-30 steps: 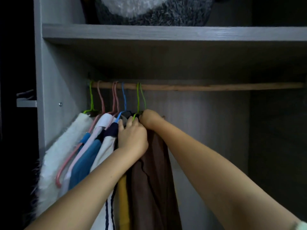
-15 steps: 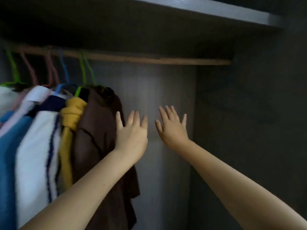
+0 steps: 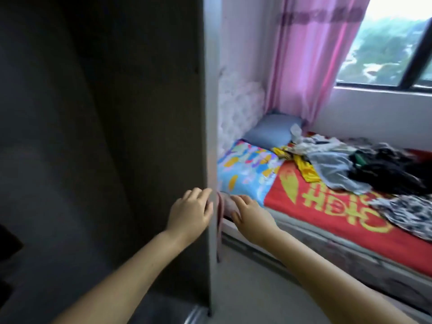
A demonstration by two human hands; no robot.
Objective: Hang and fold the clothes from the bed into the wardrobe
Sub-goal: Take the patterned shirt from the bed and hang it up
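Note:
A heap of loose clothes (image 3: 364, 164), grey, black, yellow and patterned, lies on the bed (image 3: 327, 206) with its red and yellow cover at the right. The dark inside of the wardrobe (image 3: 105, 136) fills the left, ending in its pale side panel (image 3: 211, 160). My left hand (image 3: 190, 212) hovers in front of that panel's edge with relaxed fingers and holds nothing. My right hand (image 3: 251, 212) reaches out just right of the panel, near the bed's corner, fingers loosely spread and empty.
A colourful pillow (image 3: 247, 171) and a blue pillow (image 3: 271, 134) lie at the head of the bed. A pink curtain (image 3: 311, 54) hangs beside the window (image 3: 392, 38). A pink strap (image 3: 219, 225) dangles by the panel. Grey floor (image 3: 252, 288) lies between wardrobe and bed.
My view has swung right, from the hanging clothes on the rail to the bed. Both hands let go of the hangers, opened, and dropped lower toward the bed.

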